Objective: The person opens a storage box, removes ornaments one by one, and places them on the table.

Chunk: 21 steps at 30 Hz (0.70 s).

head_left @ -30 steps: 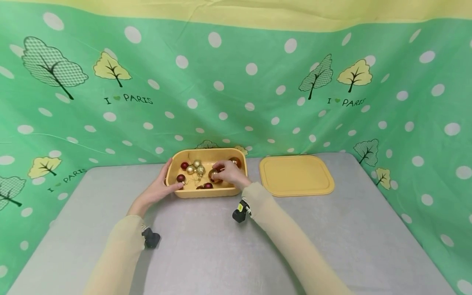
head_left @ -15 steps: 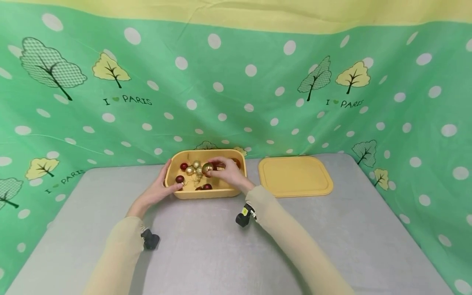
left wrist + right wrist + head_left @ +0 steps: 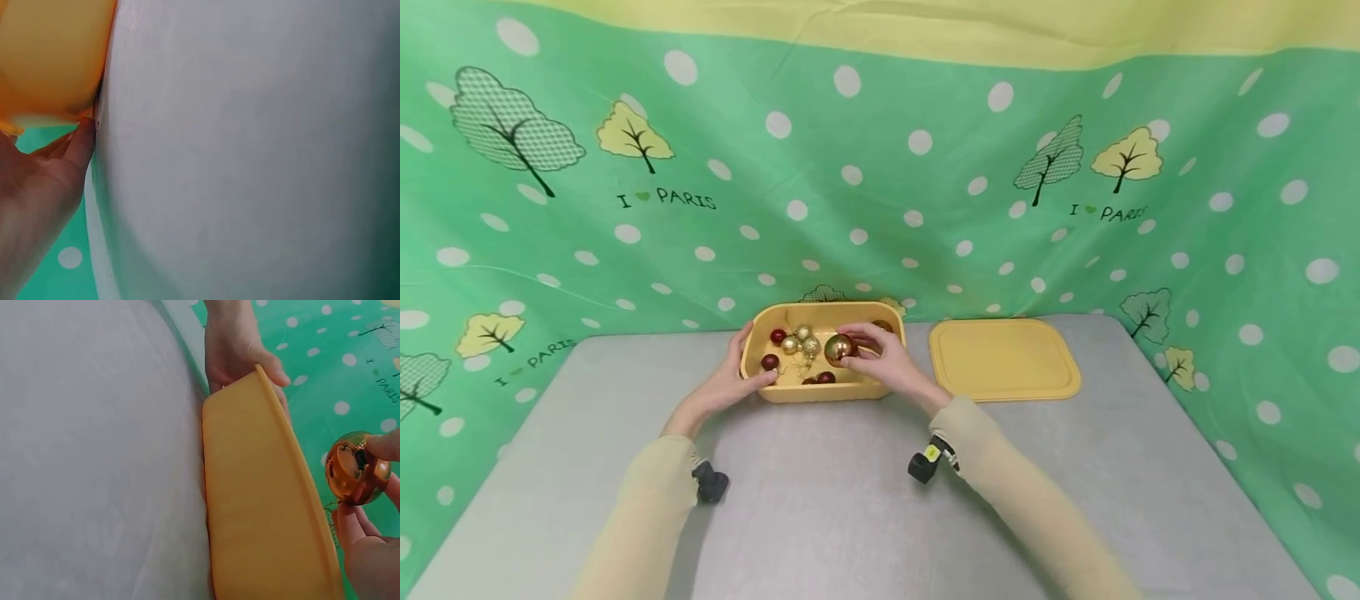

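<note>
A shiny gold bauble (image 3: 838, 349) is pinched between thumb and fingers of my right hand (image 3: 893, 364), above the right part of a yellow plastic box (image 3: 827, 394). The right wrist view shows this bauble (image 3: 351, 472) higher than the box rim. My left hand (image 3: 718, 392) grips the left end of the box, its thumb over the front corner. Inside lie small dark red baubles (image 3: 770, 362) and a cluster of small gold baubles (image 3: 811, 345). Another large gold bauble (image 3: 882, 325) sits at the back right, partly hidden by my right hand.
To the right of the box, a yellow lid (image 3: 1004, 359) lies flat on the grey table (image 3: 820, 500). A green curtain (image 3: 880, 192) with white dots and printed trees hangs close behind the box and along both sides.
My right hand has lifted the gold bauble up from inside the box, first leftward, then back to the right. The left hand keeps its hold on the box.
</note>
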Each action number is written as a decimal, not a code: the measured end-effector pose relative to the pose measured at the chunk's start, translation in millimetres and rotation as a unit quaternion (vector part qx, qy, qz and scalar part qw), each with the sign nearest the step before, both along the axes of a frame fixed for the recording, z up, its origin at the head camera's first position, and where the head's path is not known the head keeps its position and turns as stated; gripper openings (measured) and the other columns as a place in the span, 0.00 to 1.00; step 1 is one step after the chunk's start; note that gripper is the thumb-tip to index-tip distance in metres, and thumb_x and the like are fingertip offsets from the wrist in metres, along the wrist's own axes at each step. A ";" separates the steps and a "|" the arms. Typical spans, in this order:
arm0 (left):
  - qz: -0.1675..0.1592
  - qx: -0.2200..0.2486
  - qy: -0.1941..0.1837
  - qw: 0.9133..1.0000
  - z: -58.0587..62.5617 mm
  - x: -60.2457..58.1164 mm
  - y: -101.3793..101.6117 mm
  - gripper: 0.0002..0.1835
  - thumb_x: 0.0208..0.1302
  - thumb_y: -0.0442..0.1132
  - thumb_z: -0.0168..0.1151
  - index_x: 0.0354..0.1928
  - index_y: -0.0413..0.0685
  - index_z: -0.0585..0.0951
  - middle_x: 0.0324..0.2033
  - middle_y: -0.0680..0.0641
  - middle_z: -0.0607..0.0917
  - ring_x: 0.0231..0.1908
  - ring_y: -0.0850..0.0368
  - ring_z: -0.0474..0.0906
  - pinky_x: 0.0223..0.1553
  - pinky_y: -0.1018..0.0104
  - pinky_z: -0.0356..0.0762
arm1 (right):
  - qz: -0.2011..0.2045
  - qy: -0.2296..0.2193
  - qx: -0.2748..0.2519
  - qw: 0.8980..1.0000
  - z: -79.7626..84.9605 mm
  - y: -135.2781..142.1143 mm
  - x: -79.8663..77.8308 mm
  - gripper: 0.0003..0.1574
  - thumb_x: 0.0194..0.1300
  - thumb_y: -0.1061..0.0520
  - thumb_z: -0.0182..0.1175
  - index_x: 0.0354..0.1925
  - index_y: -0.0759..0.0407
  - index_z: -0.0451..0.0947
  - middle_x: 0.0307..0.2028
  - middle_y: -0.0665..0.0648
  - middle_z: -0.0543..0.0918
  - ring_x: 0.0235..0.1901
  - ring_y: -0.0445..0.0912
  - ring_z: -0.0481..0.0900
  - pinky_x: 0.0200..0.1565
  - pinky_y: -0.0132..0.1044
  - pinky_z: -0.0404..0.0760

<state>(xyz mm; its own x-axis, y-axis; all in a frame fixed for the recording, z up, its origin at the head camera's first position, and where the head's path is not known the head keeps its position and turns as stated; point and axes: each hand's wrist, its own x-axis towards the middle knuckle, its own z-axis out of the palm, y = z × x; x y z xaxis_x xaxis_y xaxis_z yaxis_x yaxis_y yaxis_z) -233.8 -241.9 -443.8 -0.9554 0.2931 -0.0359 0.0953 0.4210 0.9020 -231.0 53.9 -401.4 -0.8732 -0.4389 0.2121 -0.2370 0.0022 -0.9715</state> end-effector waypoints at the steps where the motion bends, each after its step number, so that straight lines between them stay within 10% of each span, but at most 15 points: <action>1: 0.000 0.003 -0.002 1.000 -0.4 0.1 0.3 0.58 0.61 0.42 0.66 0.75 0.51 0.31 0.71 0.26 0.40 0.69 0.30 0.42 0.67 0.38 0.42 | 0.001 0.001 -0.003 1.000 -0.2 3.2 1.7 0.29 0.59 0.74 0.61 0.59 0.72 0.71 0.56 0.66 0.75 0.56 0.54 0.74 0.58 0.39 0.73; 21: 0.004 -0.006 -0.005 1.000 0.3 -2.2 1.9 0.58 0.62 0.44 0.66 0.75 0.54 0.29 0.72 0.28 0.38 0.70 0.29 0.40 0.66 0.36 0.42 | -0.002 -0.003 0.027 1.000 -4.2 77.8 27.5 0.29 0.59 0.73 0.62 0.59 0.74 0.69 0.58 0.68 0.74 0.58 0.56 0.72 0.62 0.45 0.68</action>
